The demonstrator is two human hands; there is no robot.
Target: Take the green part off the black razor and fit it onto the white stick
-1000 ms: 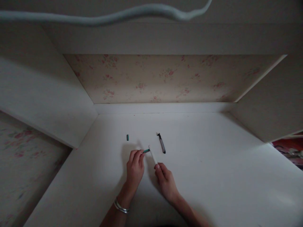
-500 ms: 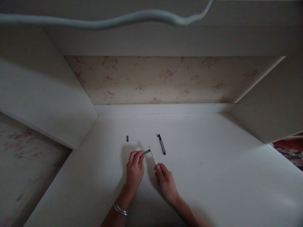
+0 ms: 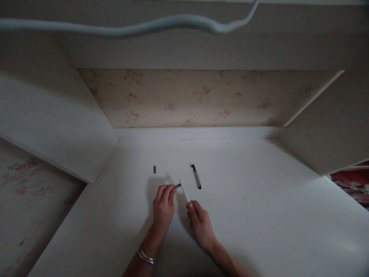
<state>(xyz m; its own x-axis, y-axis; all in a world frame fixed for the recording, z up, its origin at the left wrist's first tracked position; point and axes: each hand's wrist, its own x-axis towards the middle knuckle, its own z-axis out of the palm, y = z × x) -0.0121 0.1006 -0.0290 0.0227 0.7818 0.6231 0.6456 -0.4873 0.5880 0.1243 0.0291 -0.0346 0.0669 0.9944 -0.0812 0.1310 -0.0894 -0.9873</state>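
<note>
My left hand (image 3: 163,206) pinches one end of a small green-and-black razor cartridge (image 3: 177,186) between thumb and fingertips. In my right hand (image 3: 201,224), closed around its lower end, is a slim white stick-like tool (image 3: 185,192), tilted up to the left. Its upper part meets or nearly meets the free end of the cartridge; whether it has bristles is too small to tell. Beyond my hands a black-and-grey razor handle (image 3: 197,177) lies on the white tabletop (image 3: 253,219). A second green-and-black cartridge (image 3: 155,169) lies to the left of that handle.
White panels (image 3: 54,111) enclose the tabletop at the left and right. Flowered wallpaper (image 3: 184,98) covers the back wall above a low white ledge (image 3: 198,133). Overhead, a pale cable (image 3: 161,24) runs across the view. Red patterned material (image 3: 350,181) shows beyond the right edge.
Both hands, with the cartridge and the white tool, appear slightly further left. The grip of each hand is the same, and the things on the tabletop have stayed put.
</note>
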